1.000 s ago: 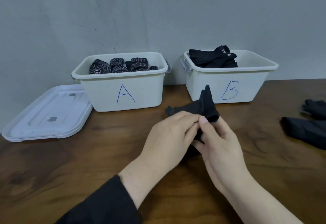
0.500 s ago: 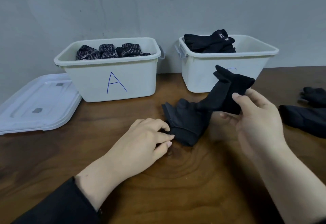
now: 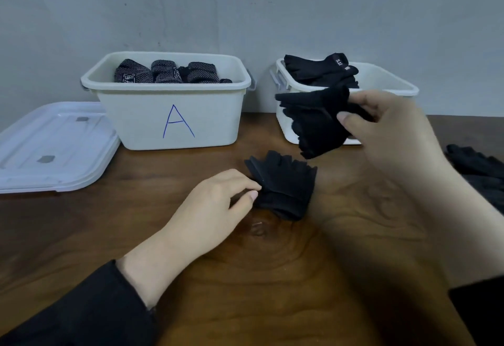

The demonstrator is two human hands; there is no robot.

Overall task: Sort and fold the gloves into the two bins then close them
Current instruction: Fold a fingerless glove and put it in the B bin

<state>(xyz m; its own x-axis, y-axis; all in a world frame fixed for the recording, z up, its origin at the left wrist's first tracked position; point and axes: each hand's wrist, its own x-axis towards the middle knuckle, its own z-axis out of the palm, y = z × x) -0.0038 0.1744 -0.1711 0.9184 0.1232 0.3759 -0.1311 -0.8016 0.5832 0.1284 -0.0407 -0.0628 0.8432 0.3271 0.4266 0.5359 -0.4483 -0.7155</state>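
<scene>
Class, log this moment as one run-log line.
left hand pinches glove on table | right hand holds lifted glove | bins open

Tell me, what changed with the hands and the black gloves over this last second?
The two gloves came apart: the right hand lifted one black glove up in front of the right bin, while the left hand settled the other glove on the table. Bin A, the lid and the binned gloves stayed put.

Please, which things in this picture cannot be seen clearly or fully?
Head view only:
- Letter on the right bin: covered by the black glove that the right hand holds.
- Gloves at right: cut off by the frame edge, so their number is unknown.
- Lid: left part cut off.
- Label on the top glove in the right bin: too small to read.
</scene>
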